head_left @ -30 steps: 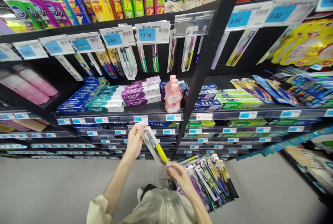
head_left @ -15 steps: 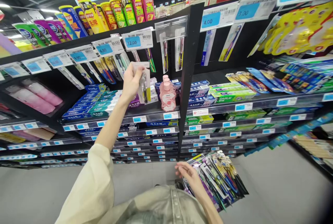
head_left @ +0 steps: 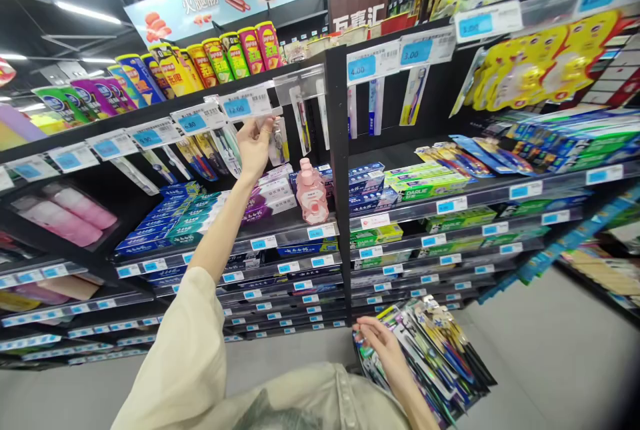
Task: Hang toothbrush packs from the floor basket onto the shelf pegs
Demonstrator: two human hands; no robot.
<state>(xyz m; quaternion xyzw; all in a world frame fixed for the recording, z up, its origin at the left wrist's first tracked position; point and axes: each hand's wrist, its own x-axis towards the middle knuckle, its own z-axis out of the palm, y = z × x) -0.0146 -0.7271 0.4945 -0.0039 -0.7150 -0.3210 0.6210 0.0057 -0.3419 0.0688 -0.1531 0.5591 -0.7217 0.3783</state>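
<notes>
My left hand (head_left: 253,142) is raised to the hanging row under the 12.00 price tag (head_left: 245,105). Its fingers pinch the top of a packaged toothbrush (head_left: 279,143) with a clear blister front. The pack hangs upright by the hooks, beside other hanging toothbrushes (head_left: 302,122). Low at the bottom, my right hand (head_left: 381,348) rests on a fanned stack of toothbrush packs (head_left: 435,353), fingers curled over their near edge. A pink mouthwash bottle (head_left: 311,193) stands on the shelf just right of my left forearm.
Toothpaste boxes (head_left: 200,213) fill the shelf below the hooks. A black upright post (head_left: 340,170) divides two shelf bays. Crisp tubes (head_left: 220,60) line the top shelf. Yellow packets (head_left: 540,70) hang at the right. Grey floor (head_left: 525,357) stretches to the right.
My left hand has lifted the toothbrush pack from waist height up to the hanging hooks. My right hand let go of it and settled on the stack of packs.
</notes>
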